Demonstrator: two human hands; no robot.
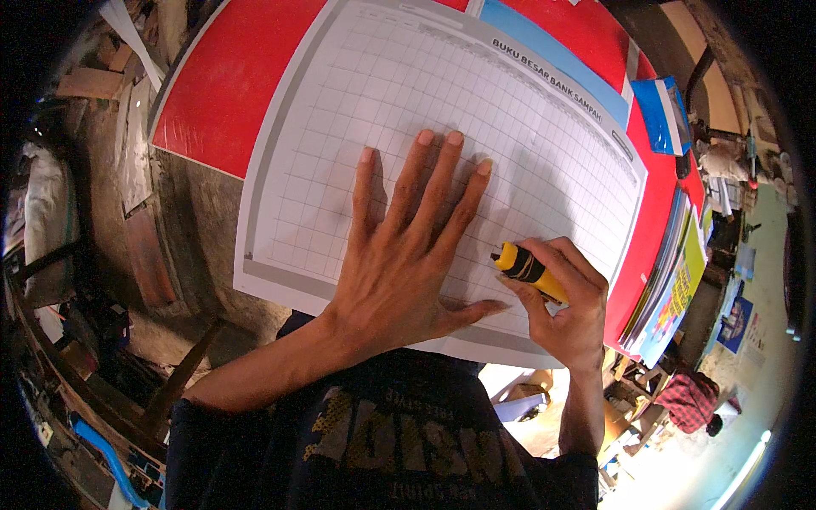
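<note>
A large white paper sheet printed with a grey-bordered grid (314,153) lies before me, its near edge reaching over my lap. My left hand (408,229) rests palm down on it, with fingers stretched and spread and the thumb pointing right. To its right, my right hand (569,297) is closed around a stubby yellow-and-black tool (520,262). The tool's black tip points left, just over the grid near my left thumb. Its exact kind is not clear, as my fingers cover part of it.
Under the sheet is a red tabletop (229,85). Along its right side lie a blue-and-white packet (661,116) and a stack of booklets (667,289). A light blue sheet (552,51) lies beyond the grid paper. A person in a checked shirt (687,401) is at the far right.
</note>
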